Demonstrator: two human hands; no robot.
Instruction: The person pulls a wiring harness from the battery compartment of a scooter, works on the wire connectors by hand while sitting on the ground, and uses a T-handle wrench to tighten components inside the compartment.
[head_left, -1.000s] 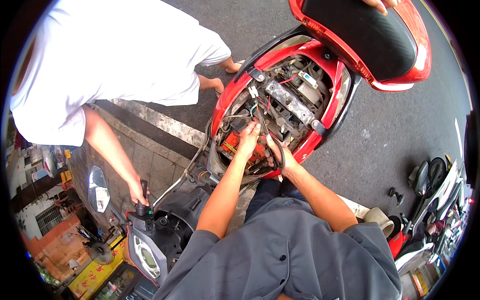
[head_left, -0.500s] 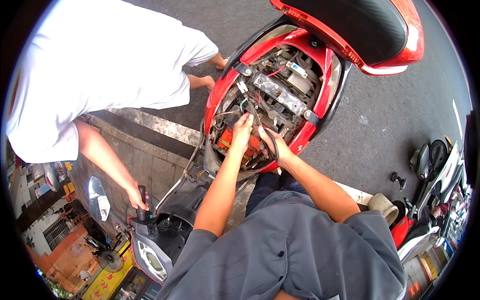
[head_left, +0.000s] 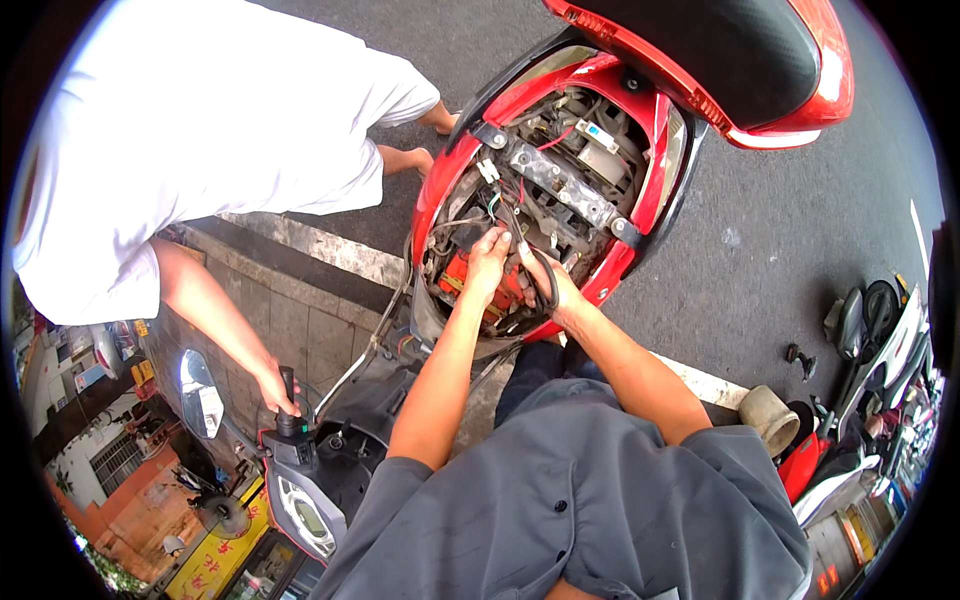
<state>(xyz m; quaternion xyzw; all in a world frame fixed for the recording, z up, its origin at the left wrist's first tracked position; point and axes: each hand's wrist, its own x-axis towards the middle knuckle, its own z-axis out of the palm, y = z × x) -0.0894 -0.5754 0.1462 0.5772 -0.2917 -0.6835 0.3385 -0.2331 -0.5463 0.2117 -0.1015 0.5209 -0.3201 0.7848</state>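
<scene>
A red scooter body (head_left: 432,196) stands uncovered in front of me, with wiring and a metal crossbar (head_left: 560,180) showing inside. My left hand (head_left: 485,265) is closed in a pinch above the orange-red parts (head_left: 455,272) in the bay; what its fingertips grip is too small to make out. Close beside it, my right hand (head_left: 556,282) is wrapped round a black cable (head_left: 547,270) that loops over the palm. Thin wires with a white connector (head_left: 488,171) lie just beyond my fingers. Both hands partly hide the parts beneath.
The red-edged black seat (head_left: 745,60) is raised at the far right. On the left, a person in white (head_left: 230,120) holds the scooter's handlebar grip (head_left: 288,390), near a mirror (head_left: 200,395). Parked scooters (head_left: 870,400) and a beige container (head_left: 768,420) stand at the right.
The view has shifted slightly. Both hands stay over the same spot in the bay, with only a slight change in the right hand's fingers and the cable loop.
</scene>
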